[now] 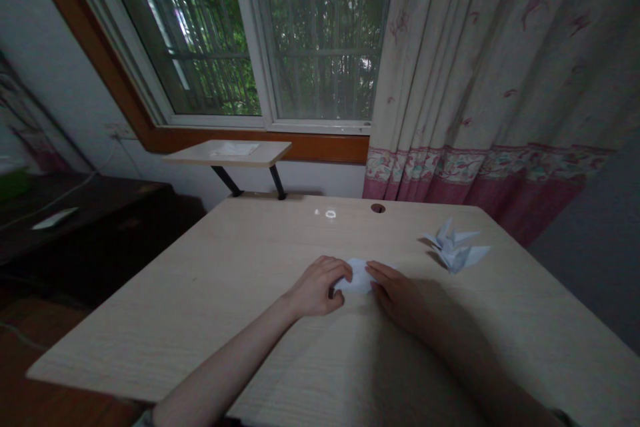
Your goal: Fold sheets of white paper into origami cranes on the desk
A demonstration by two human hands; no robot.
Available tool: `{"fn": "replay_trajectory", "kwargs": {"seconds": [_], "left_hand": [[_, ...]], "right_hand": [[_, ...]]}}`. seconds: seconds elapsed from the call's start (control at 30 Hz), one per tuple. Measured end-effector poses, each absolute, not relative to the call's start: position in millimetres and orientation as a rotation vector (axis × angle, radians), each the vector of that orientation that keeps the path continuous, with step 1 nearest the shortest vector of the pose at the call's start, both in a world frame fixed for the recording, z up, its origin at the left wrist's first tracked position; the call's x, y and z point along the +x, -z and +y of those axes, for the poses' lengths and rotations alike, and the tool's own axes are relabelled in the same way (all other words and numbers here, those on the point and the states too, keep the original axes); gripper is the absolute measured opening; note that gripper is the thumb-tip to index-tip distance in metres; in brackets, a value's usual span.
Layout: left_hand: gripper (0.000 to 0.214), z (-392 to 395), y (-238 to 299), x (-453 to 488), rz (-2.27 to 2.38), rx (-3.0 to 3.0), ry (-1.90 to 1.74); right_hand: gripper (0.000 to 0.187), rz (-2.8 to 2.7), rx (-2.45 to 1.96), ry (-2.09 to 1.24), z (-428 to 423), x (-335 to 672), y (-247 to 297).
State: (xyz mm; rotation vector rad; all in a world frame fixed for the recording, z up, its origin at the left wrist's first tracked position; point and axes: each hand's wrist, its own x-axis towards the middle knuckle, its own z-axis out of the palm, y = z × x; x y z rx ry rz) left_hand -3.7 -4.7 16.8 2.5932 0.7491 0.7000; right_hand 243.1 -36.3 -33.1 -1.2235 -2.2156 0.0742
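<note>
A small piece of white paper (359, 275) lies on the light wooden desk (240, 260) between my hands. On its left side, my left hand (323, 285) has its fingers curled over the edge, with the thumb near the lower corner. From the right, my right hand (393, 290) rests on the paper with its fingers stretched out and partly covering it. How the paper is folded cannot be made out. Two folded paper cranes (454, 250) sit close together on the desk, to the right of my right hand.
A small raised shelf (185, 155) on black legs stands at the back left, with white paper (234, 149) on top. A round cable hole (378, 208) is near the back edge. Beyond are a window and a curtain (450, 113); a dark low table (125, 213) stands left.
</note>
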Motion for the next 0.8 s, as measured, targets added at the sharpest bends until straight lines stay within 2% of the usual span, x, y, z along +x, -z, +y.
{"fn": "replay_trajectory", "kwargs": {"seconds": [0.27,0.8], "left_hand": [[0.042,-3.1,-16.0,-3.0,0.794,2.601,-0.706],[0.018,-0.6,-11.2,-2.9,0.82,2.637,-0.682]], "right_hand": [[0.045,-2.22,-1.162,-0.049,-41.6,246.2,31.9],[0.028,-2.215,-1.184,-0.027,-39.2,243.1,27.6]]}}
